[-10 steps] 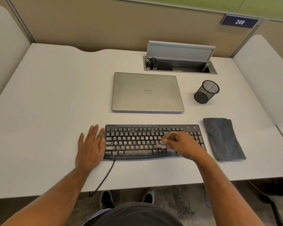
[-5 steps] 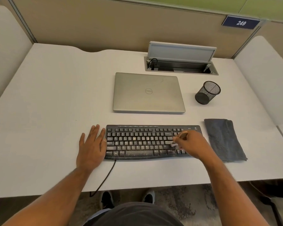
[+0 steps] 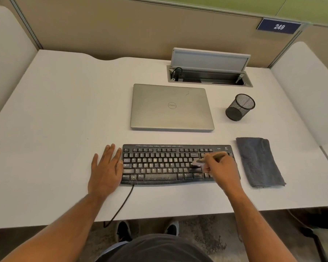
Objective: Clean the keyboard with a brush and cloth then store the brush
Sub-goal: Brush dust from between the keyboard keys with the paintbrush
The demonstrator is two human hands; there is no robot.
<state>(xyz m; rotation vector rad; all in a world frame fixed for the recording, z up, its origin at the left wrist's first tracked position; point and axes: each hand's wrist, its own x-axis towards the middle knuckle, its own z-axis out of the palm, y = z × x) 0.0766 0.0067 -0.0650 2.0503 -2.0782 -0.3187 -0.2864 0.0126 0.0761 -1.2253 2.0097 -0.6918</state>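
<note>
**Brush on the dusty right half of the keyboard**

Black wired keyboard (image 3: 170,163) lying parallel to the front edge of the white desk (image 3: 55,114), slightly right of centre. Pale dust and crumbs speckled over the keys, thickest along the space-bar row and the lower right keys. Cable leaving the front left of the keyboard and dropping over the front edge.

Right hand (image 3: 220,170) over the keyboard's right end, fingers curled round a small brush (image 3: 206,160): slim tan handle angled up to the right, pale bristle head down on the keys just left of the knuckles. Brush slightly blurred; bristle detail not readable.

Left hand (image 3: 106,168) laid flat on the desk, fingers straight and together, touching the keyboard's left end, holding nothing.

Folded grey cloth (image 3: 258,161) just beside the keyboard's right end, apart from it by a narrow strip of desk, nearer the right edge. Black mesh cup (image 3: 239,107) behind the cloth, toward the back right, standing upright. Closed silver laptop (image 3: 171,107) directly behind the keyboard, a bare band of desk between them. Open cable hatch (image 3: 209,76) with raised lid at the back edge.

Whole left half of the desk bare, from the left hand to the left edge and back corner. Open strip along the front edge below keyboard and cloth.
</note>
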